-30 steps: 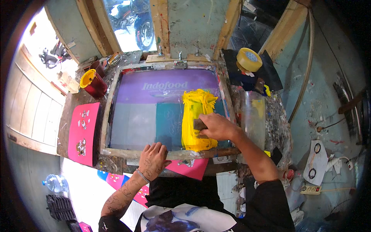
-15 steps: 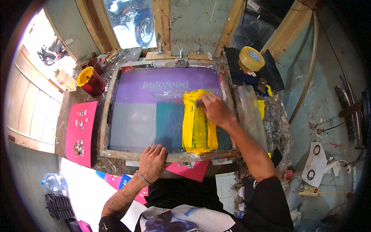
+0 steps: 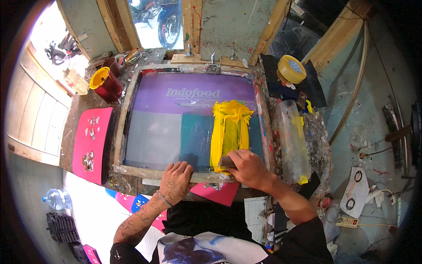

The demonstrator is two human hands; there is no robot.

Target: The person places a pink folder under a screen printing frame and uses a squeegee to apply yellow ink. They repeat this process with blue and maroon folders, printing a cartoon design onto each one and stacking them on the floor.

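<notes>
A wooden-framed printing screen [image 3: 151, 132] lies flat in front of me, its mesh purple along the far side and grey and teal nearer. Thick yellow ink [image 3: 231, 110] covers a strip on its right half, heaped highest at the far end. My right hand [image 3: 250, 169] is closed around a small dark squeegee [image 3: 227, 162] at the near end of that strip. My left hand [image 3: 176, 176] rests on the near frame edge, its fingers curled over the wood. Beneath the near edge a pink sheet [image 3: 215, 192] pokes out.
Pink printed sheets [image 3: 91, 145] lie left of the screen, near a dark red can [image 3: 105, 86] with yellow ink on its rim. At right are a tape roll [image 3: 292, 69] and a clear plastic sheet [image 3: 292, 141]. Metal hinge clamps [image 3: 212, 67] hold the screen's far edge.
My right hand has drawn the squeegee from the far end of the yellow strip to the near end. My left hand stays on the frame. The view has shifted slightly.
</notes>
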